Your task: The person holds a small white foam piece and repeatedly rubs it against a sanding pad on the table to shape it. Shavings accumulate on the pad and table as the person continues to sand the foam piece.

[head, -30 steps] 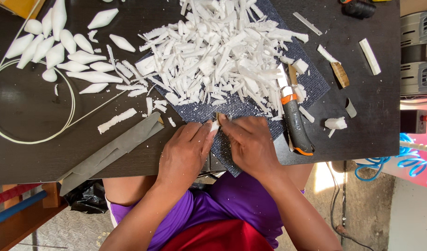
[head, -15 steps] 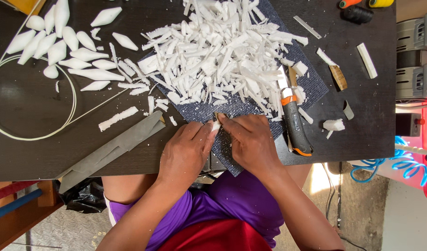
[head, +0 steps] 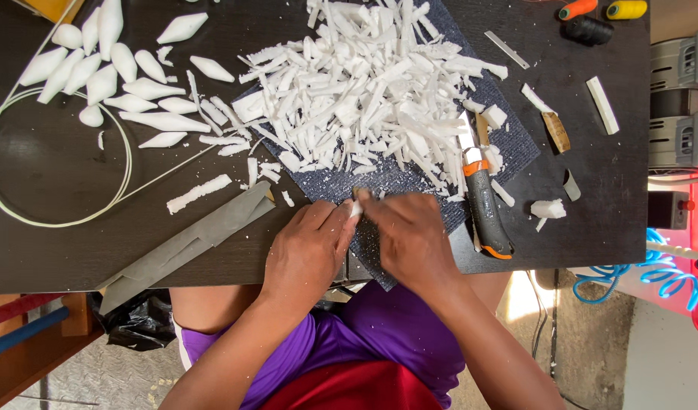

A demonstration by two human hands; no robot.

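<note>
Dark desk (head: 53, 250), blue-grey mat (head: 410, 178): left hand (head: 307, 254) and right hand (head: 410, 239) pinch a small white foam piece (head: 357, 206); crumbly foam could snap under pressure.

My left hand (head: 307, 254) lies palm down, fingers (head: 340, 220) curled and pinched toward the centre. My right hand (head: 410, 239) mirrors it, knuckles up, fingertips meeting those of the left. Both forearms extend forward from my torso and converge, wrists held roughly straight and close together.
</note>
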